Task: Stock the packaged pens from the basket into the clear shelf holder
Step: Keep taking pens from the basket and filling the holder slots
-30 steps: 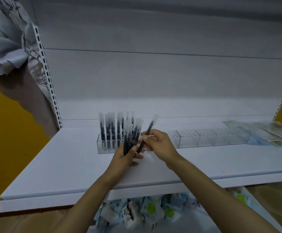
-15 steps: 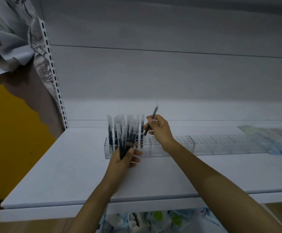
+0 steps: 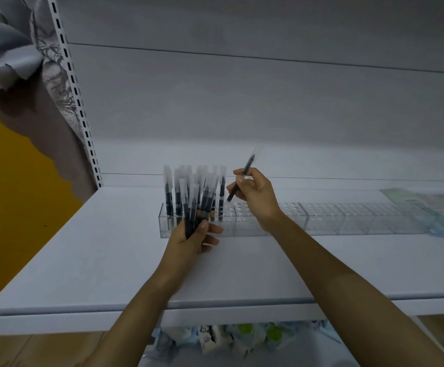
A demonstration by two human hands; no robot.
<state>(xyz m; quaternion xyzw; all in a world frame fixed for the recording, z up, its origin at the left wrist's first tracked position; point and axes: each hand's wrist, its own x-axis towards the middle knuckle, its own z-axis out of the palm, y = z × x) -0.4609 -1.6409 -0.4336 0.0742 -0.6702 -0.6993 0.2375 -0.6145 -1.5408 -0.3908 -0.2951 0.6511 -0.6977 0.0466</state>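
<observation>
Right hand (image 3: 252, 192) is pinching one packaged pen (image 3: 248, 165) betw. thumb & fingers. It's tilting, w/ the lower end hanging just above the clear holder (image 3: 321, 221), right beside the last filled holes. Left hand (image 3: 189, 239) is gripping a fan of spare pens (image 3: 197, 207) low in front of the holder's left end, and the stocked pens (image 3: 169, 192) are standing upright behind them. Holder is sitting on the white shelf (image 3: 83, 260), and most holes to the right are looking empty. Basket isn't showing from here.

To land this one well, I'd say:
- Bring the pen upright first, since its top is leaning off to the right.
- Aim for the nearest free hole next to the row, no gaps.
- Lower slowly so the loose wrapper isn't snagging the neighbours.

Left hand's bundle is crowding the target, so holding it a bit lower prob. helps.
</observation>
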